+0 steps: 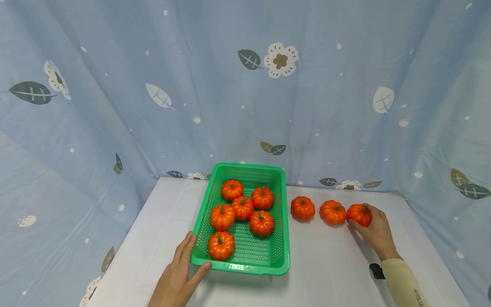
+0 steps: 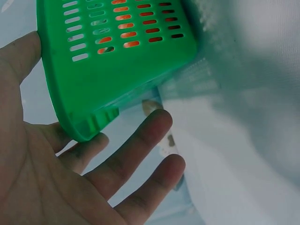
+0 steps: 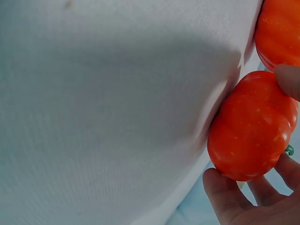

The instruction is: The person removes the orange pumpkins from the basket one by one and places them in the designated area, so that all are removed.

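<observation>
A green plastic basket [image 1: 286, 238] holds several small orange pumpkins [image 1: 223, 217] with green stems. My left hand [image 1: 175, 268] is at the basket's near left corner, thumb at the front rim and straight fingers along the left side. In the left wrist view, the spread fingers [image 2: 136, 145] reach past the basket corner [image 2: 117, 75]. At the right end of a row of three pumpkins, my right hand [image 1: 377, 232] grips a pumpkin [image 1: 359, 214] between thumb and fingers. The right wrist view shows fingertips on both sides of that pumpkin [image 3: 253, 126].
Between the basket and the gripped pumpkin stand two other pumpkins, one nearer the basket [image 1: 302, 208] and one in the middle [image 1: 333, 212]. All rest on a white table [image 1: 326, 264]. A blue patterned curtain [image 1: 215, 115] encloses the back and sides.
</observation>
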`<action>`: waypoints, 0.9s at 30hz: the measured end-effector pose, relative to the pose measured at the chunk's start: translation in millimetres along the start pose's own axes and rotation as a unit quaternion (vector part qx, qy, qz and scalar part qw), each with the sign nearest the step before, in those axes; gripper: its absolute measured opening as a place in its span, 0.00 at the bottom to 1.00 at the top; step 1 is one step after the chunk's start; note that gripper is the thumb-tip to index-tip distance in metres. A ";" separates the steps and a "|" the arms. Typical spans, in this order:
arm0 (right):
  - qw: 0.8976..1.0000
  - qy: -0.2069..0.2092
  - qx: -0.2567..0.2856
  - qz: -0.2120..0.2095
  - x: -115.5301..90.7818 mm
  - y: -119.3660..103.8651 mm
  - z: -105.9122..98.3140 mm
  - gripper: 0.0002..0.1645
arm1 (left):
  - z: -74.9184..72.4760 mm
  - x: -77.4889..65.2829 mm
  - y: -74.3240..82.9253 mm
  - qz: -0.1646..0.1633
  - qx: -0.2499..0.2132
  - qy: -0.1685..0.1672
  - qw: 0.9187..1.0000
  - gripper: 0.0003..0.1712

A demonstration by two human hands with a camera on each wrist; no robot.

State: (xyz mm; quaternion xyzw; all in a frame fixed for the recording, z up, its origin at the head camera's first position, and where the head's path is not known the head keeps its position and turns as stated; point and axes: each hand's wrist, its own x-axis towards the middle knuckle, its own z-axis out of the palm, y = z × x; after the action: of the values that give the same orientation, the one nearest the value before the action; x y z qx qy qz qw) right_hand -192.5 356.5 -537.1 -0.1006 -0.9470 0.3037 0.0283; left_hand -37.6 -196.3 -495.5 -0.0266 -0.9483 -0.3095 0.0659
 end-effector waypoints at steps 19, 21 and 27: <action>1.000 -0.004 -0.002 -0.011 3.1 1.3 4.1 0.55 | 0.1 -0.2 -0.6 -0.007 0.001 -0.005 1.000 0.49; 1.000 -0.004 0.000 -0.009 2.7 1.7 4.0 0.56 | 0.0 0.3 -0.7 -0.009 0.000 -0.006 1.000 0.49; 1.000 -0.018 0.005 0.007 -0.2 2.1 2.3 0.61 | 0.6 0.7 -0.8 -0.013 -0.001 -0.008 1.000 0.49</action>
State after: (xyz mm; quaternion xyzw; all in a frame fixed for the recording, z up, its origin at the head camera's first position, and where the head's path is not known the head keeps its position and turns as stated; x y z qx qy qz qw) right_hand -192.2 356.8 -540.1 -0.1019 -0.9450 0.3107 0.0093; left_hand -38.4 -196.5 -496.3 -0.0171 -0.9488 -0.3107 0.0541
